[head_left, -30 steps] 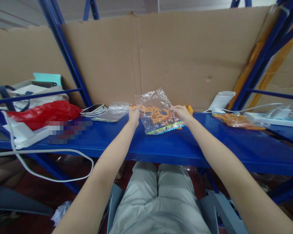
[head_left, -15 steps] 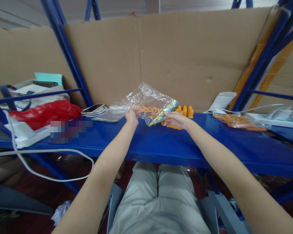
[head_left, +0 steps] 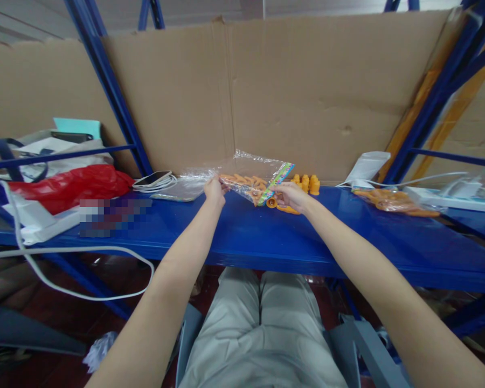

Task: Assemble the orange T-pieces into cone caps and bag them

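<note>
The bag (head_left: 249,181) lies crosswise between left hand (head_left: 214,192) and right hand (head_left: 293,195). Left fingers pinch it; right fingers' grip unclear.

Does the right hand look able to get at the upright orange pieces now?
Probably yes: the upright orange pieces stand just beyond the right hand, nothing visible between, though it's at the clear bag.

It looks like a small workshop or storeroom workspace, judging by the long blue metal shelf (head_left: 246,237) with blue rack uprights (head_left: 105,81) rising from its back, a big cardboard sheet (head_left: 307,81) standing behind it, a white power strip (head_left: 469,201) on its right end, and dark red floor (head_left: 70,311) beneath it.
</note>
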### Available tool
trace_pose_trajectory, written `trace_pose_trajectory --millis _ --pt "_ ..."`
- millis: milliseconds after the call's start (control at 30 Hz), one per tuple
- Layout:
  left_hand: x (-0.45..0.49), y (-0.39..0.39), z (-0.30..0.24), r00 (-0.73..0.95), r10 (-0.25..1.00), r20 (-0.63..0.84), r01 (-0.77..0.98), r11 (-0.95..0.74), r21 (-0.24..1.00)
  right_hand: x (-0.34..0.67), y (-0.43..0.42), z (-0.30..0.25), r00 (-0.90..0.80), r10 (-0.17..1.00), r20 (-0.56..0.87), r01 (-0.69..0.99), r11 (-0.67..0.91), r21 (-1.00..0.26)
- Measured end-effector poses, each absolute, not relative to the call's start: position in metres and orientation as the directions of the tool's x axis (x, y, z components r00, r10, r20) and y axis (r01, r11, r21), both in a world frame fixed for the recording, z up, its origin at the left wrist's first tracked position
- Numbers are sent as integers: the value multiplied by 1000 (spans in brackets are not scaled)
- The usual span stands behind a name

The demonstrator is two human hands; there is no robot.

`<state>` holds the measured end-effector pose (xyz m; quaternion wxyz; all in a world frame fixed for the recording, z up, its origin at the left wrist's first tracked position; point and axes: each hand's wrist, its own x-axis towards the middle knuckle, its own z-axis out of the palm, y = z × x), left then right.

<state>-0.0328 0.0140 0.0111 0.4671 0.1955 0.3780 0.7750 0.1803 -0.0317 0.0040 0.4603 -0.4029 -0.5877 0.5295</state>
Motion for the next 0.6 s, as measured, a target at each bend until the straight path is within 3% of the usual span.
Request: trace_pose_trajectory --millis 167,300,600 --pt "-32 19 6 -502 864 37 -537 -345 770 172 -39 -3 -335 933 130 -58 117 -991" --pt "-30 21 3 -528 847 58 -500 -366 785 159 -47 -10 -461 882 94 1 107 -994" --pt "-29 23 0 -563 823 83 -450 -390 803 153 -51 -14 -543 834 94 0 112 -994"
